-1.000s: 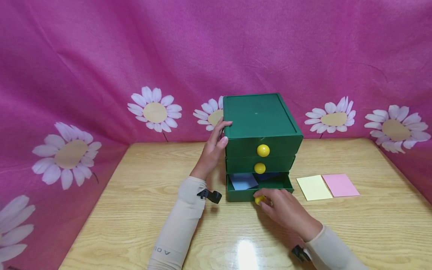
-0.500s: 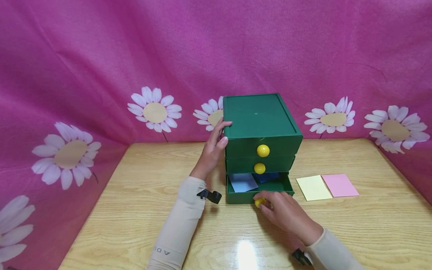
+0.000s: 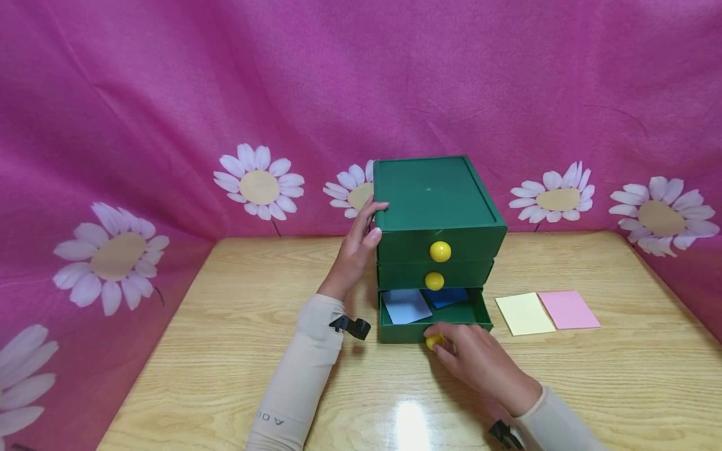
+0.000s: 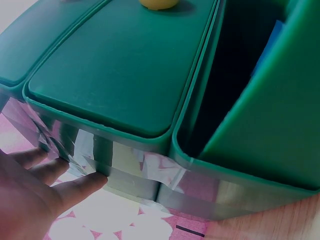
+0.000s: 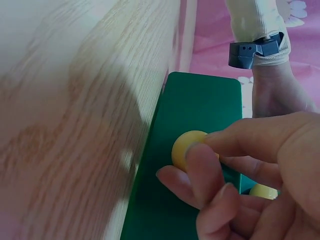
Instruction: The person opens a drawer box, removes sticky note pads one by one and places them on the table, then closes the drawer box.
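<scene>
A green three-drawer box [image 3: 434, 194] stands on the table, its bottom drawer [image 3: 403, 333] pulled part way out. Inside that drawer lie a light blue paper pad [image 3: 406, 306] and a dark blue one [image 3: 447, 297]. My right hand [image 3: 482, 360] pinches the yellow knob [image 5: 189, 147] of the bottom drawer between thumb and fingers. My left hand [image 3: 351, 254] rests against the box's left side, one fingertip over the top edge. In the left wrist view its fingers [image 4: 82, 189] lie fairly straight along the side wall.
To the right of the box, a pale yellow paper pad [image 3: 525, 314] and a pink pad [image 3: 569, 309] lie side by side on the wooden table [image 3: 225, 351]. A pink cloth [image 3: 316, 81] with daisies hangs behind and at both sides. The upper two drawers are closed.
The bottom drawer has slid a little further out towards me, with my right hand on its knob. More of both blue pads shows. My left hand has stayed in place.
</scene>
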A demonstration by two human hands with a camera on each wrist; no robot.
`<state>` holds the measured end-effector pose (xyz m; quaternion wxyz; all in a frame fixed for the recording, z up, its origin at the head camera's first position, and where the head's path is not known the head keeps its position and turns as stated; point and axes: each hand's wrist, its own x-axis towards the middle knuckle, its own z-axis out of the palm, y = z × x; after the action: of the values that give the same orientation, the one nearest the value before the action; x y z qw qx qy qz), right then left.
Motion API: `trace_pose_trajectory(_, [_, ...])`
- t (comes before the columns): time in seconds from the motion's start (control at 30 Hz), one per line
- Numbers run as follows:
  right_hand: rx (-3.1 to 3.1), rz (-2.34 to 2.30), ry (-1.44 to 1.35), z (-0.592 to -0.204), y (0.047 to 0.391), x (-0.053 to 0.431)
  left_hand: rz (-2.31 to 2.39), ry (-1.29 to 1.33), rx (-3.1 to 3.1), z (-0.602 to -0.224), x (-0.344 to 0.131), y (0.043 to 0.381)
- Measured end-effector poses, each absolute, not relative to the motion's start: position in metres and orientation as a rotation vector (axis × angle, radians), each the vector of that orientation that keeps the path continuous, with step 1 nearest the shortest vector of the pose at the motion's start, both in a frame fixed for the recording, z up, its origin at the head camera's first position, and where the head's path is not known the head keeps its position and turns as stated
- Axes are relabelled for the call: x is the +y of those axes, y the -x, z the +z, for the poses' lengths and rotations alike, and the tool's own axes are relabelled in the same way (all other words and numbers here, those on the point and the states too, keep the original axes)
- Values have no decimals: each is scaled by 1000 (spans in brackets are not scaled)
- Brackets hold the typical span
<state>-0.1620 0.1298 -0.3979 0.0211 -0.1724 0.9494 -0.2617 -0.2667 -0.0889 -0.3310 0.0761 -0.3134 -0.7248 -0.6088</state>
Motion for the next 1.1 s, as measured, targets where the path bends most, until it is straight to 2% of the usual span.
trace_pose_trajectory(1.1, [2911, -805, 495, -396, 151, 129, -1830, 922, -2202, -333, -90, 269])
